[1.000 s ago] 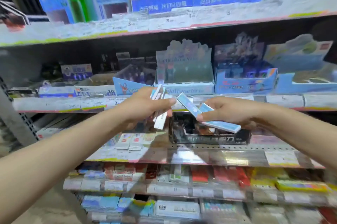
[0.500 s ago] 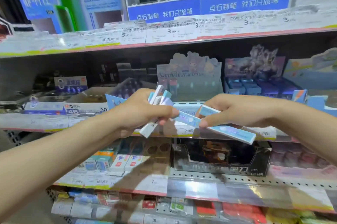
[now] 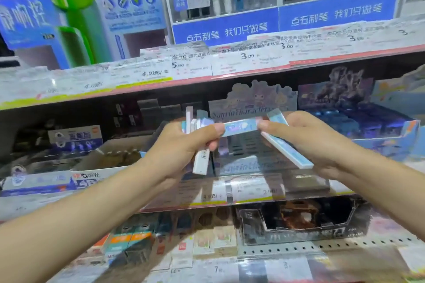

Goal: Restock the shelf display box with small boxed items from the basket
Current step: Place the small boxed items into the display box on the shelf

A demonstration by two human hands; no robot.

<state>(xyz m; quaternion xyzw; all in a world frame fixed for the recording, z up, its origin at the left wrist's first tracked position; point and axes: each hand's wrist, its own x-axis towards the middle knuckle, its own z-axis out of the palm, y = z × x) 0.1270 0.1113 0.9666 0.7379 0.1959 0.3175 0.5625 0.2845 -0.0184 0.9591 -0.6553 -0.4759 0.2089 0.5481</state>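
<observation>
Head view: the left hand (image 3: 181, 147) gripped a fan of slim pale-blue cardboard boxes (image 3: 200, 138); the right hand (image 3: 305, 137) pinched two more (image 3: 286, 148), one bridging both hands. The pastel cardboard display box (image 3: 248, 144) behind awaited them; stocking looked unfinished. Basket unseen.

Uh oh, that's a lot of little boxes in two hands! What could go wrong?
1. The left hand grips a loose fan of small boxes; one might slip out and fall to the lower shelves.
2. Both hands pinch the same light blue box between them; a mistimed handover might drop it.
3. The right hand also holds a long box sticking out, which might snag the display box.
</observation>
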